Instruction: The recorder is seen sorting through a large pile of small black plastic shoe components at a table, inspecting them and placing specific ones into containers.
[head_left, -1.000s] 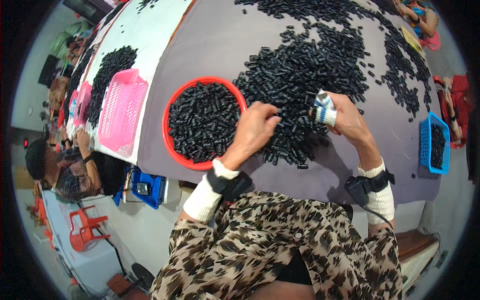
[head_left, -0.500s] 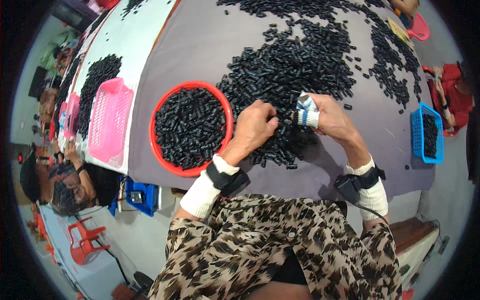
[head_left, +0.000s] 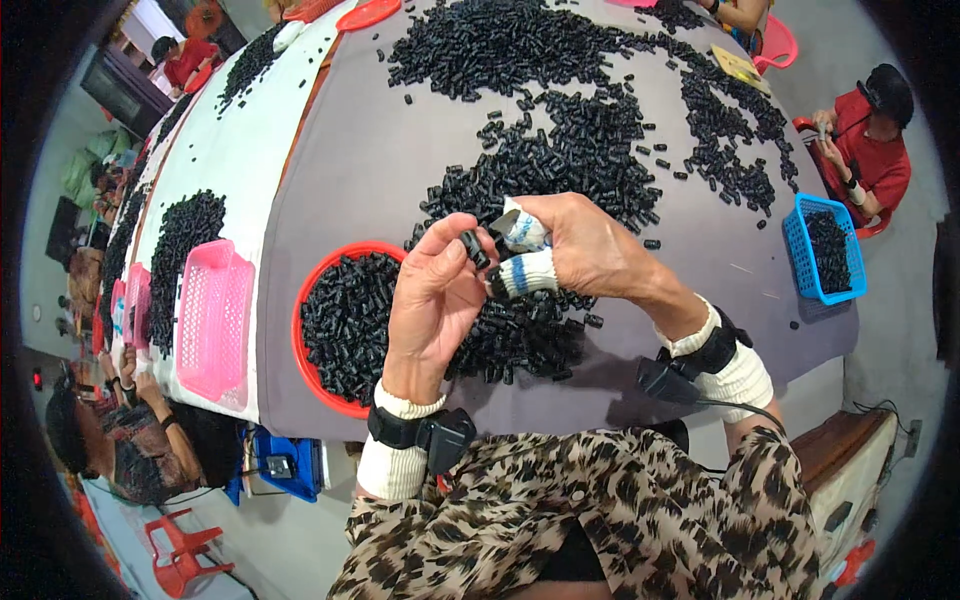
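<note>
My left hand (head_left: 432,310) is raised over the near side of the pile, palm toward me. Between its thumb and fingers it pinches a small black ribbed cylinder (head_left: 474,249). Close against it is my right hand (head_left: 600,248), its fingers bent and closed. White-and-blue cloth covers (head_left: 528,272) wrap its thumb and a finger. A dark bit shows at that fingertip, but what the right hand holds, if anything, is hidden. Beneath both hands spreads a heap of black cylinders (head_left: 560,170). A red round basin (head_left: 301,330) full of the same pieces stands left of my left hand.
A pink basket (head_left: 215,330) stands on the white cloth at left, beside another black pile (head_left: 185,235). At the right edge is a blue basket (head_left: 826,250) of pieces. A person in red (head_left: 880,150) sits beyond it; another person (head_left: 130,440) works at far left.
My left hand has turned palm toward me and come up with a black cylinder. My right hand has moved left to meet it. The view has tilted up, showing more of the far table.
</note>
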